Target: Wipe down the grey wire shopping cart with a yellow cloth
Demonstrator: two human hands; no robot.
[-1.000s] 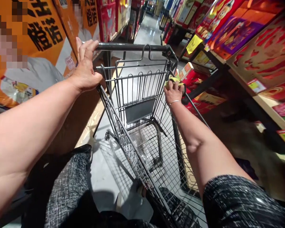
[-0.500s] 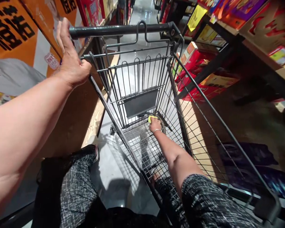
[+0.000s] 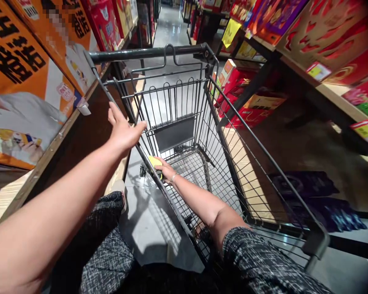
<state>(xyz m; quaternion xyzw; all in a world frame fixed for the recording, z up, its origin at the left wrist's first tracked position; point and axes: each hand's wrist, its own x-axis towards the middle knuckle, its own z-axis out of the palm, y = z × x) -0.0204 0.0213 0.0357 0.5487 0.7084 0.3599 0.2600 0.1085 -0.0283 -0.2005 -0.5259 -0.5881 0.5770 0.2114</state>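
A dark metal shopping cart stands in front of me, its handlebar at the far end. My left hand is open, thumb and fingers spread, at the cart's left top rail; whether it presses on the rail I cannot tell. Reaching into the basket, my right hand is closed on a yellow cloth held at the inner side of the left rail. The cloth looks soft and folded, and its lower part is partly hidden. A bracelet circles my right wrist.
Shelves line both sides of the aisle. Large orange boxes stand at left, red gift boxes at upper right, and red bags low beyond the cart. Dark purple packages lie at right. Shiny floor runs ahead.
My right hand has moved the yellow cloth left, from the far right of the basket to the left rail. My left hand has come off the handlebar corner and moved down along that rail.
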